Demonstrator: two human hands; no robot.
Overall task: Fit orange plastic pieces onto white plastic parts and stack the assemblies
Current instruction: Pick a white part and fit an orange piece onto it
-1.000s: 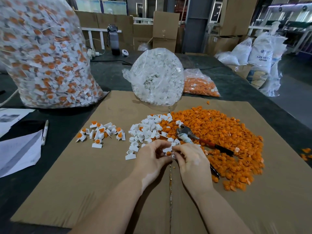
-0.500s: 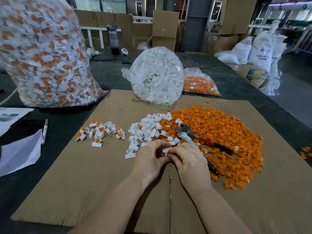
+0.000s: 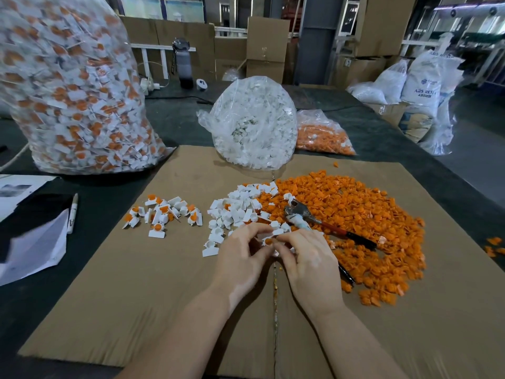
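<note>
Both my hands meet over the cardboard (image 3: 136, 283), left hand (image 3: 240, 258) and right hand (image 3: 308, 261) each in a narrow grip, pinching one white part (image 3: 266, 237) with its orange piece (image 3: 269, 242), white pile (image 3: 237, 212) just beyond, orange heap (image 3: 369, 222) right of the grip.

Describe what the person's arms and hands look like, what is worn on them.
Both forearms are bare as far as the frame shows, with no sleeves in view. The left hand and right hand wear no gloves, and no rings, watch or wristbands show on the fingers or wrists.
</note>
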